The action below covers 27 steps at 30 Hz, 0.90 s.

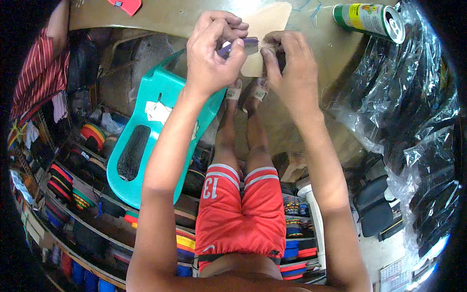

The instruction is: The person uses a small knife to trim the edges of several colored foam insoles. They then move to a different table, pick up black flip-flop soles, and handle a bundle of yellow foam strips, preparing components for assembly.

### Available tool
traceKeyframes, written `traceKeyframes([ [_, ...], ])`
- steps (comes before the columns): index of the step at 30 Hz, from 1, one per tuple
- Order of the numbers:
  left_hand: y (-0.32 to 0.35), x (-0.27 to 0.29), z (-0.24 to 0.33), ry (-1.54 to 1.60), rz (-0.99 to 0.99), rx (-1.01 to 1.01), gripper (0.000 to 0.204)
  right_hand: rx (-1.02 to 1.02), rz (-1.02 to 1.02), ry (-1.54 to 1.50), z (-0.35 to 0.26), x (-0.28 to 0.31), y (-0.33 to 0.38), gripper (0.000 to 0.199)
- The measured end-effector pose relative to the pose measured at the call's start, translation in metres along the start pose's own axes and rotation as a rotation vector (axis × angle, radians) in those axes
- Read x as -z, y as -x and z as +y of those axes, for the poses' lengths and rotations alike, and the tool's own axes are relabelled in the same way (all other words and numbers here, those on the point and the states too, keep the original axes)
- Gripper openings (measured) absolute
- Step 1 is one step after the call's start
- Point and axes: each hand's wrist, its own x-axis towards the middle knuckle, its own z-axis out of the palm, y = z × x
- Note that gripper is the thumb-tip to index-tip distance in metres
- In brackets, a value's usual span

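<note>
My left hand (214,53) is closed around a slim dark purple tool (250,41), perhaps thread snips; the fingers partly cover it. The tool's tip points right, toward my other hand. My right hand (292,61) pinches the edge of a flat beige piece (271,18), which looks like cloth or thin leather, between thumb and fingers. A lower part of the beige piece hangs below the tool, between the two hands. Whether a thread runs between the fingertips is too small to tell.
The brown table (165,14) lies beyond my hands, with a red piece (127,5) at its far left. A tipped can (369,20) lies right, beside clear plastic sheeting (413,92). Under my left forearm is a teal plastic chair (146,107). Shelves of colourful stacked pieces stand behind.
</note>
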Motion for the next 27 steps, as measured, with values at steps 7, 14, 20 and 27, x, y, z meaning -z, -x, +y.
traceKeyframes([
  [7, 0.001, -0.002, -0.006, -0.001, 0.044, -0.048, 0.002, 0.084, 0.047, 0.078, 0.004, -0.005, 0.003, 0.021],
  [14, -0.004, 0.004, 0.001, -0.164, -0.012, -0.136, 0.011, 0.104, 0.094, 0.119, 0.009, -0.013, 0.001, 0.017],
  [20, -0.005, 0.0, 0.002, -0.098, 0.018, -0.098, 0.01, 0.108, 0.091, 0.126, 0.01, -0.014, 0.001, 0.016],
  [27, -0.005, -0.002, 0.001, -0.06, 0.023, -0.092, 0.011, 0.091, 0.082, 0.12, 0.01, -0.011, 0.001, 0.013],
])
